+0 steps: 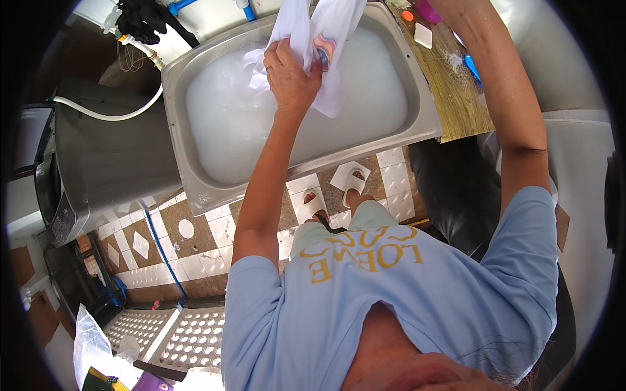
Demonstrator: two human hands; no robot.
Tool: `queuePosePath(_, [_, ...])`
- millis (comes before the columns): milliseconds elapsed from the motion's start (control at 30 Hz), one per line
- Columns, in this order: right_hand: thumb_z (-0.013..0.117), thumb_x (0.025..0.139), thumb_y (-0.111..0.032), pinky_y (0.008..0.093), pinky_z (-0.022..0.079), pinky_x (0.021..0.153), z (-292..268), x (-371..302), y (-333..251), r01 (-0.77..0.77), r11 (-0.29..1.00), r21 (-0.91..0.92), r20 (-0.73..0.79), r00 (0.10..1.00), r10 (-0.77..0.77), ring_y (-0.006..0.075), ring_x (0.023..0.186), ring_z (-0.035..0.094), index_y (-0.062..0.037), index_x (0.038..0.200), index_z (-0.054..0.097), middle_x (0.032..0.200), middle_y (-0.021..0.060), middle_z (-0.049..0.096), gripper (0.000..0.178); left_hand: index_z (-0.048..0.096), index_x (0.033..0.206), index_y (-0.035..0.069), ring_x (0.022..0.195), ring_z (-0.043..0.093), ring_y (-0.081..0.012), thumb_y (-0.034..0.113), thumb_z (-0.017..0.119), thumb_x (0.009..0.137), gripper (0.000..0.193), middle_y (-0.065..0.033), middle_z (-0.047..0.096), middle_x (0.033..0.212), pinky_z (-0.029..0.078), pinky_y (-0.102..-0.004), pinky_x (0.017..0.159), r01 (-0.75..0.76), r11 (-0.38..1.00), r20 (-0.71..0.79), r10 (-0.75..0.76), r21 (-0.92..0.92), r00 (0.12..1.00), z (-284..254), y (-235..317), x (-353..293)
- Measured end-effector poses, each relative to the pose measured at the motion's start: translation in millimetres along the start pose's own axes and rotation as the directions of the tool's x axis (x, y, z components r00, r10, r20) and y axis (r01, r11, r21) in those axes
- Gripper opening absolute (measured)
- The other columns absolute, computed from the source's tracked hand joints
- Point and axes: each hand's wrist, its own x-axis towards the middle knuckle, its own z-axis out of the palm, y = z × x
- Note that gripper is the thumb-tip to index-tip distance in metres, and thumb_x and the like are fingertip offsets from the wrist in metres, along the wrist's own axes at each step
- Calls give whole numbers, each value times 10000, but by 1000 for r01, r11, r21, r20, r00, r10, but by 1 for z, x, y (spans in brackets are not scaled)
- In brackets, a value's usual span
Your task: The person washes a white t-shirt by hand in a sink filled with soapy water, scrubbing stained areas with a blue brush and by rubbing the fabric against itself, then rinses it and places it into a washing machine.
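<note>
The tiled floor (222,229), brown and white, spread below and to the left, and the person leaned over it in a pale blue shirt (391,319) with yellow lettering. A wide steel basin (420,104) stood in front of them, filled with cloudy, whitish water (365,91). Left of the basin was a grey box-shaped appliance (111,153); on its right, a wood-grain surface (460,107) adjoined the rim.

The right arm (515,98) reached up over that surface and ran out at the upper edge of the view, so the right hand lay outside it, and whether its fingers were apart or together could not be told. The white cloth (290,26) hung over the basin, its top cut off by the same edge and its lower folds low over the water; whether they touched it was unclear. The left hand (293,78) had its fingers and thumb clamped on the cloth, just beside a rainbow-coloured print (324,47).

A white hose (120,118) curved above the appliance toward the basin. Smaller items lay on the surface near the right arm: a white block (423,35), a blue object (471,66), a partly visible purple object (428,12) and, smallest, an orange cap (407,15).
</note>
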Motion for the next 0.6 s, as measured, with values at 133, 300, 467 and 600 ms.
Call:
queuePosePath(133, [452,970,-234,283,522,586,-75,27,3,-14,998,68,-65,998,19,158,682,589,-55,1083,426,1048,157,598,213,405,1268,66,1020,529,-295,213,731,747,632,-188,498,1188,447,-421,865,148,988,191,-152,34,970,-40,8,2])
queuePosePath(300, [545,905,-169,262,493,539,-116,7,32,-71,963,259,-323,934,156,138,692,584,-72,1065,499,951,120,629,192,616,974,54,733,558,-165,113,613,786,197,-63,608,934,474,-312,693,779,258,618,-489,-572,615,-96,-24,44])
queuePosePath(467, [610,875,-210,259,443,547,-75,-35,169,-134,985,-110,-222,969,107,117,723,552,-20,1072,530,906,96,631,285,588,1053,45,706,573,-195,85,548,792,267,-81,607,806,449,-313,639,703,343,421,-611,-623,671,-32,-14,36])
queuePosePath(600, [550,876,-173,455,495,690,-68,-65,284,-18,528,-849,-75,993,-87,377,803,613,-79,1098,504,956,164,643,245,541,1159,45,1009,572,-380,139,563,813,359,-199,582,1071,458,-444,858,206,977,264,-212,52,941,42,-60,-10])
